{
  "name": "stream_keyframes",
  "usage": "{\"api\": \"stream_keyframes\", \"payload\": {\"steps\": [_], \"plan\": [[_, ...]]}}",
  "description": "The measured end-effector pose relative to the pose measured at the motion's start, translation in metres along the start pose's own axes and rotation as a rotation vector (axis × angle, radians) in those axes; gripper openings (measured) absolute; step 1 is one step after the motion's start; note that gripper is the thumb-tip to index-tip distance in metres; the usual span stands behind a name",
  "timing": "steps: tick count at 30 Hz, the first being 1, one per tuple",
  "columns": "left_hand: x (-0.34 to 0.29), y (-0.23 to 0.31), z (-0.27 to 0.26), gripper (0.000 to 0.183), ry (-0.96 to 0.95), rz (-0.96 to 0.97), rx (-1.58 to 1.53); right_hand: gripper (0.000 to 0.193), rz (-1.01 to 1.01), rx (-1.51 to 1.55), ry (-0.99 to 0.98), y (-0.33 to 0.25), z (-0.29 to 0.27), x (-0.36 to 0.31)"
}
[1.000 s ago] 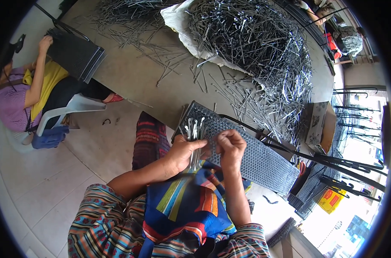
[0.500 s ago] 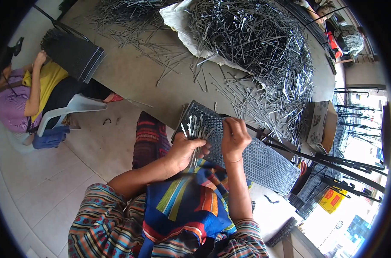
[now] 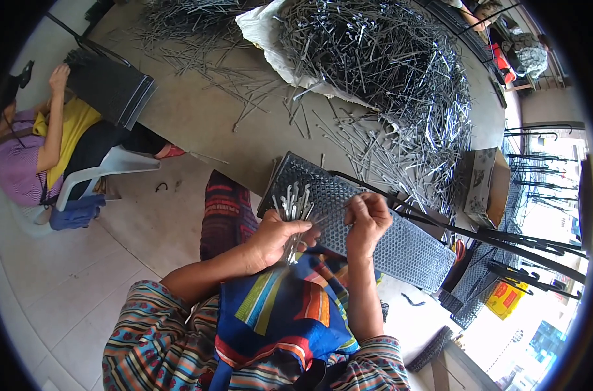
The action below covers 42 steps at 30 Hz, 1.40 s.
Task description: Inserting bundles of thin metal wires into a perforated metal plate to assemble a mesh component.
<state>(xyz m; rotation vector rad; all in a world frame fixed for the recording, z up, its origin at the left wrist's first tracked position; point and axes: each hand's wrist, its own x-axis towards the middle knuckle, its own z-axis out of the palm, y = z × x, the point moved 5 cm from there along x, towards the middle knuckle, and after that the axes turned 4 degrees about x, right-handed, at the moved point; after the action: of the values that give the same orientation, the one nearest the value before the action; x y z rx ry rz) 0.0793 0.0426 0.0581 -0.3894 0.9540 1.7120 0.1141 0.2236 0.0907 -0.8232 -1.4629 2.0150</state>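
Head view: left hand [image 3: 275,238] grips one bundle of metal pins [image 3: 294,212]; right hand [image 3: 367,221] grip pinches one perforated panel [image 3: 368,225].

The lower ends of the metal pins [image 3: 294,212] are hidden inside the left hand [image 3: 275,236]. What the right hand's [image 3: 367,221] fingers [image 3: 353,207] pinch is too small to tell. The far pile of pins [image 3: 381,58] is cut off at the top edge.
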Motion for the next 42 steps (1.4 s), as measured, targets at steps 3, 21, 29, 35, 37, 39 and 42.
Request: {"api": "stream_keyframes", "payload": {"steps": [3,21,29,35,37,39,42], "plan": [[-0.01,-0.01,-0.009,0.012,0.061,0.004,0.026,0.006,-0.206,-0.102,0.086,-0.015,-0.002,0.006],[-0.009,-0.013,-0.006,0.01,0.012,-0.023,0.058,0.02,-0.676,-1.034,-0.172,-0.022,0.029,-0.002],[-0.001,-0.021,0.001,0.011,0.044,0.021,0.011,0.01,0.332,-0.254,-0.27,0.021,0.008,-0.034],[-0.005,-0.008,0.014,0.012,-0.013,-0.028,-0.066,0.01,0.424,0.066,-0.369,0.012,0.01,-0.024],[-0.004,-0.008,0.014,0.012,0.023,0.009,-0.058,0.012,0.375,0.169,-0.367,0.018,-0.003,-0.02],[-0.003,-0.006,0.015,0.011,0.063,0.047,-0.05,0.011,0.359,0.182,-0.346,0.013,-0.001,-0.023],[-0.003,0.006,0.01,0.009,0.182,0.217,-0.009,0.008,-0.019,-0.065,-0.079,-0.004,-0.011,-0.027]]}}
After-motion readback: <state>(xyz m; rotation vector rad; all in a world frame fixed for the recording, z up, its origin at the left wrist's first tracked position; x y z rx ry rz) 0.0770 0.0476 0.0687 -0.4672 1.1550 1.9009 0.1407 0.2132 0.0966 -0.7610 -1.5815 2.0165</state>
